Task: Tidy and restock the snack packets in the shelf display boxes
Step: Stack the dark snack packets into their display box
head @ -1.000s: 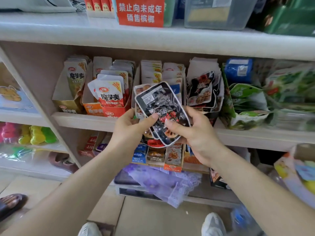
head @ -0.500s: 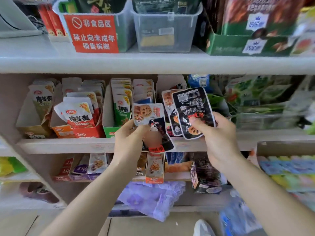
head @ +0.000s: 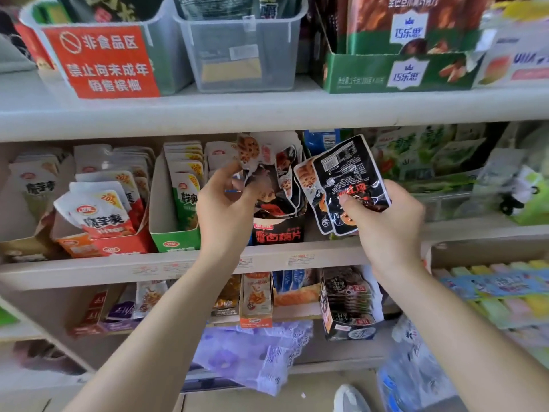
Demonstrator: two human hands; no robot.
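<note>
My right hand (head: 383, 221) grips a small stack of black lotus-root snack packets (head: 347, 179), backs facing me, held just right of the black display box (head: 277, 231) on the middle shelf. My left hand (head: 225, 200) pinches a white-and-black packet (head: 252, 153) above that box's opening, among several similar packets (head: 285, 179) standing in it. To the left stand a green display box (head: 175, 239) and a red-orange display box (head: 101, 245), both holding white konjac packets (head: 98, 209).
The middle shelf edge (head: 178, 267) runs below the boxes. Clear bins (head: 240, 52) and a red sign (head: 104, 60) sit on the top shelf. Green bagged snacks (head: 430, 162) fill the right. Lower shelf holds more boxes (head: 347, 304); a purple bag (head: 252, 355) hangs below.
The view has tilted up and closer to the shelf. My left hand has lifted its packet up to the black box opening, and my right hand has moved right with its stack.
</note>
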